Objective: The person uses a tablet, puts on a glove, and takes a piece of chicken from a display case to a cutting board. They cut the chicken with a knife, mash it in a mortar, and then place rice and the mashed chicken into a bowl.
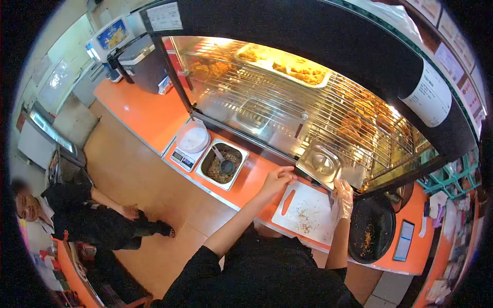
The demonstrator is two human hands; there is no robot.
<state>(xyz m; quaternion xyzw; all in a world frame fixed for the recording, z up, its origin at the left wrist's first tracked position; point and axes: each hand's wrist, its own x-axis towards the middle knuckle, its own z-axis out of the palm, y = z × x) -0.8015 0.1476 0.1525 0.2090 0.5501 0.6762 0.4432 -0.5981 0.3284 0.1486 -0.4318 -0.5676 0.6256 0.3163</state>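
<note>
My left hand (277,179) rests bare on the orange counter (246,182) at the upper left corner of a white cutting board (305,213), fingers loosely curled, holding nothing. My right hand (343,197), in a clear plastic glove, hovers at the board's right edge, just below a small steel tray (319,163) that sits at the foot of the heated glass display case (308,113). Crumbs are scattered over the board. The gloved fingers hang apart and seem empty.
A black round pan (372,233) with crumbs and a phone (404,240) lie right of the board. Left of it are a steel container with a ladle (222,164) and a scale with a white bowl (191,143). Another person (87,215) crouches on the floor at left.
</note>
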